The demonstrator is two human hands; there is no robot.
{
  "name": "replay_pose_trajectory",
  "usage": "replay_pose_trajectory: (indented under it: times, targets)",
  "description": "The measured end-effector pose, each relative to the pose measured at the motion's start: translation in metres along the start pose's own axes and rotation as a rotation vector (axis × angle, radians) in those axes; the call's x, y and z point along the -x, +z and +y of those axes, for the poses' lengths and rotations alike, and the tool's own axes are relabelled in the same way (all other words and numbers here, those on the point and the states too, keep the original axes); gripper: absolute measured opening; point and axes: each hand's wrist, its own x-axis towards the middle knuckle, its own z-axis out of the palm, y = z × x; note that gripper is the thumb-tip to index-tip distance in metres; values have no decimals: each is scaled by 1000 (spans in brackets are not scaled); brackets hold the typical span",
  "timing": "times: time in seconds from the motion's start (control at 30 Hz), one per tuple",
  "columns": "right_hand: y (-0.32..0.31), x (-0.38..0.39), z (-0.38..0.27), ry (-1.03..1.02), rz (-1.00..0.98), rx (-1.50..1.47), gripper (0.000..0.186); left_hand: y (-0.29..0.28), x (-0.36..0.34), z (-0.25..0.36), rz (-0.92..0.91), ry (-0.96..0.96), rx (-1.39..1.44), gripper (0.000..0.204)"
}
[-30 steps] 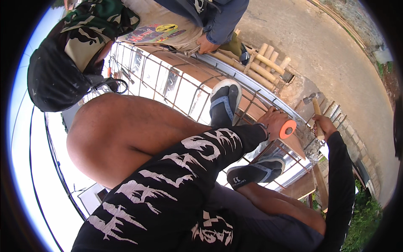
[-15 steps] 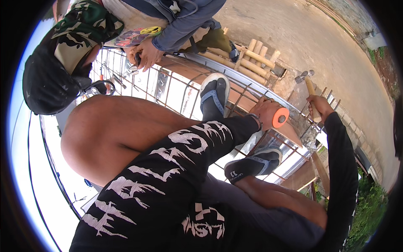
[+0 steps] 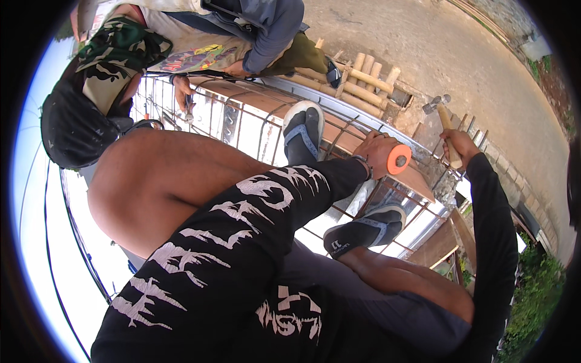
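The left fisheye camera looks steeply downward and forward from the wearer's head through a circular field, with the bare left knee (image 3: 145, 187) and black left sleeve (image 3: 242, 227) close to the lens, the orange-guarded chisel (image 3: 400, 160) at mid-range, and the paved road (image 3: 484, 103) beyond.

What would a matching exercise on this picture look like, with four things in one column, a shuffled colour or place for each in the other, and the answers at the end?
Things:
1. Hammer
2. Round disc at the left hand
3. Sandal straps
4. Co-worker's headwear

Colours or places:
A. Blue
B. Black
C. In the right hand
D. Orange

Right pairs: 1-C, 2-D, 3-A, 4-B.
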Motion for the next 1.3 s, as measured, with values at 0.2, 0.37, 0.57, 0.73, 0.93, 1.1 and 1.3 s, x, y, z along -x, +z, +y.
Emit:
replay_pose_trajectory:
  times: [0.2,0.37,0.57,0.73,0.93,1.1,1.3]
  targets:
    - [-5,-8,1,19,4,7,21,-6,1,2,-27,-17,7,35]
    - [-6,-7,-5,10,22,24,18,-5,1,3,6,-12,21,33]
    - [-3,-5,-11,-3,2,29,19,-7,1,3,-21,-19,21,32]
    - [-5,-10,-7,13,13,13,19,-3,1,2,31,-12,52,32]
    - [-2,-5,-5,15,12,24,19,6,1,-4,78,22,67,30]
    - [-5,-3,-2,12,32,24,19,7,-1,-4,68,32,67,30]
    - [-5,-2,-1,-9,32,21,20,4,1,-2,70,19,73,32]
